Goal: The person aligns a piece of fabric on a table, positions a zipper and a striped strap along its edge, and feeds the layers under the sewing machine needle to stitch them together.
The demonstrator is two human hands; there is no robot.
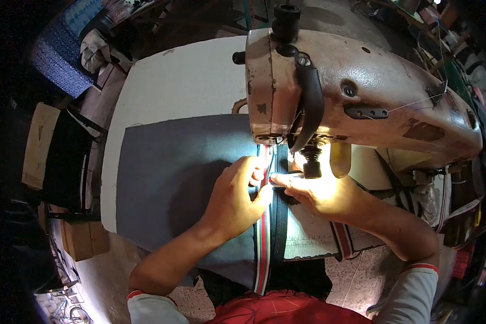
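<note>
Dark grey-blue fabric (189, 167) lies flat on the sewing table, its right part below the head of a sewing machine (362, 92). A striped red, white and black ribbon (263, 243) runs along the fabric toward the needle area, beside a black strip (278, 227). My left hand (235, 197) rests on the fabric, its thumb and fingers closed on the ribbon. My right hand (321, 191) is just right of it under the bright lamp light, with its thumb and index finger pinched at the strip's edge. What that pinch holds is too small to tell.
The white table top (183, 75) extends behind the fabric. A chair (65, 156) and a cardboard box (85, 238) stand at the left. Another striped ribbon (342, 240) hangs over the front edge, and black scissors (397, 181) lie at the right.
</note>
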